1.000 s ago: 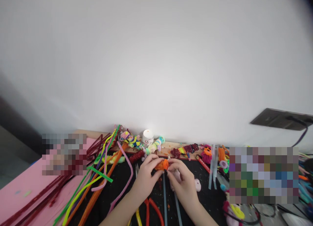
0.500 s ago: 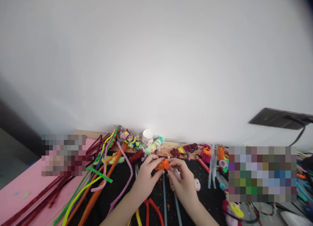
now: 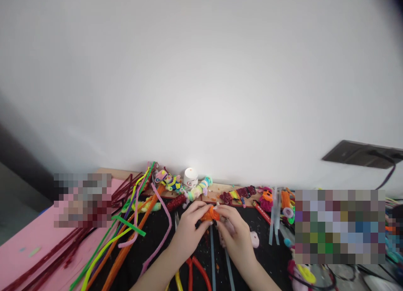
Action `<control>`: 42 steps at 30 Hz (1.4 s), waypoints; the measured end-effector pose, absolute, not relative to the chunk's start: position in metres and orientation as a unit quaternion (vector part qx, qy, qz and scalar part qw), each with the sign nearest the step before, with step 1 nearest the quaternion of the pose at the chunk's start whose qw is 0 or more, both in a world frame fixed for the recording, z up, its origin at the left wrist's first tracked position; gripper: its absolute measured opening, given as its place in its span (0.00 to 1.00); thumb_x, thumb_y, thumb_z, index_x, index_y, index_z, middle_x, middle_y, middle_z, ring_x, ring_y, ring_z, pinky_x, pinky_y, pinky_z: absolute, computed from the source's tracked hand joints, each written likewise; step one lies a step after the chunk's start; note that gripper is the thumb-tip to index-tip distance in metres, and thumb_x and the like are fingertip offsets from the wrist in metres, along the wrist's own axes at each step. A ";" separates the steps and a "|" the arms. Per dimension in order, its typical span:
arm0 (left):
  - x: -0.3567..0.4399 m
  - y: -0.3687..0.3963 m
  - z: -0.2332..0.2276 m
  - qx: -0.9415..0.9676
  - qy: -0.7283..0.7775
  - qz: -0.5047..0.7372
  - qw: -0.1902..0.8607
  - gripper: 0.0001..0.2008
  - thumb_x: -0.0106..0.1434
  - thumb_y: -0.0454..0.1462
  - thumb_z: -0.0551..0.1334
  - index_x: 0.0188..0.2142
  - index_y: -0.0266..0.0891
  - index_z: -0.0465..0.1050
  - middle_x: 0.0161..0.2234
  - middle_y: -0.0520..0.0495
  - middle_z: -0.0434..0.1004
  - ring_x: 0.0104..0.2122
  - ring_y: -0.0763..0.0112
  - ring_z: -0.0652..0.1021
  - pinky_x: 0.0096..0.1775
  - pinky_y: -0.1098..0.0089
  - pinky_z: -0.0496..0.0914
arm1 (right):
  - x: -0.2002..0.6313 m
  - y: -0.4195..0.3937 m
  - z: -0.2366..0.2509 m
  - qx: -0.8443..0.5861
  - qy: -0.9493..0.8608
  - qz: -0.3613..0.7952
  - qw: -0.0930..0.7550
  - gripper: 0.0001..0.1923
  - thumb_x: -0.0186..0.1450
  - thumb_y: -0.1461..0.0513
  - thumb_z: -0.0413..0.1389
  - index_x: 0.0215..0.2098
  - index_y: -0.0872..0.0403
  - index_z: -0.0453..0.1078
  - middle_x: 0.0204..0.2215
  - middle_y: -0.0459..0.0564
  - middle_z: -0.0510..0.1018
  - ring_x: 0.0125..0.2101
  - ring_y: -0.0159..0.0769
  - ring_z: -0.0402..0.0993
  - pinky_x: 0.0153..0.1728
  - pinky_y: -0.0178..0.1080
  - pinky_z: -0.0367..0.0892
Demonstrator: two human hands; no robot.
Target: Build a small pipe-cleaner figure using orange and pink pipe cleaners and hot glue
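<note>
Between my two hands is a small orange pipe-cleaner piece [image 3: 210, 214], held above the black work surface [image 3: 261, 261]. My left hand [image 3: 192, 226] pinches its left side with thumb and fingers. From the right, my right hand [image 3: 234, 228] closes thumb and fingertips on the same piece. Part of it is hidden by the fingers. A pale pink fuzzy item [image 3: 254, 239] lies behind and beside my right hand. Below my hands are red-handled pliers [image 3: 201, 272], a yellow-handled tool [image 3: 178, 280] and two translucent glue sticks [image 3: 213, 257].
Long pipe cleaners [image 3: 122, 249] in several colours spread over the left side and a pink sheet [image 3: 28, 253]. Along the wall stand a white paper cup [image 3: 190, 179] and finished fuzzy figures [image 3: 168, 179]. More glue sticks [image 3: 274, 215] lie right. A wall socket [image 3: 355, 154] holds a plugged cable.
My fingers have shifted slightly around the orange piece, which has turned a little and moved in closer between them. The view has moved very slightly; other things stay put.
</note>
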State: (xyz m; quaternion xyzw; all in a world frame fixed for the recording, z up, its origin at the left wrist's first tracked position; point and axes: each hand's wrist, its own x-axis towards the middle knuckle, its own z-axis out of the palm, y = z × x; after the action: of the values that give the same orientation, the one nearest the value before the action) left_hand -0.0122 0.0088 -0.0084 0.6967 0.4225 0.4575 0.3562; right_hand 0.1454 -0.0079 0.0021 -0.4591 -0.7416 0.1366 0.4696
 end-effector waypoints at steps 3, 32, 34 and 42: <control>-0.012 0.009 -0.009 0.697 0.423 0.456 0.358 0.17 0.55 0.31 0.58 0.45 0.43 0.72 0.43 0.45 0.72 0.44 0.63 0.72 0.49 0.62 0.66 | 0.145 -0.008 0.003 -0.460 -0.742 0.135 0.468 0.13 0.60 0.68 0.52 0.41 0.51 0.69 0.39 0.53 0.75 0.41 0.40 0.72 0.42 0.43 0.69; -0.009 0.004 -0.004 0.668 0.463 0.427 0.397 0.04 0.60 0.38 0.53 0.31 0.40 0.57 0.25 0.56 0.62 0.24 0.76 0.64 0.28 0.75 0.60 | 0.143 -0.012 -0.012 -0.459 -0.771 0.109 0.427 0.16 0.61 0.67 0.50 0.47 0.51 0.60 0.43 0.54 0.73 0.46 0.40 0.70 0.46 0.44 0.68; -0.009 0.005 -0.005 0.661 0.478 0.436 0.381 0.04 0.60 0.37 0.53 0.30 0.40 0.58 0.25 0.56 0.62 0.24 0.76 0.64 0.29 0.75 0.60 | 0.144 -0.013 -0.012 -0.461 -0.775 0.111 0.417 0.19 0.61 0.67 0.50 0.50 0.52 0.58 0.45 0.55 0.71 0.47 0.41 0.69 0.47 0.45 0.67; -0.012 0.009 -0.007 0.633 0.527 0.444 0.353 0.02 0.59 0.36 0.53 0.31 0.41 0.60 0.25 0.55 0.65 0.25 0.74 0.67 0.30 0.75 0.61 | 0.147 -0.010 -0.005 -0.486 -0.782 0.085 0.380 0.24 0.58 0.72 0.46 0.52 0.53 0.54 0.49 0.58 0.64 0.52 0.44 0.60 0.52 0.50 0.60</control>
State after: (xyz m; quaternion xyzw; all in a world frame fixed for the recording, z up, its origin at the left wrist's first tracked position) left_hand -0.0120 0.0090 -0.0068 0.6329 0.5271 0.4441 0.3527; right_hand 0.1473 -0.0102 -0.0047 -0.4861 -0.7823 0.0851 0.3800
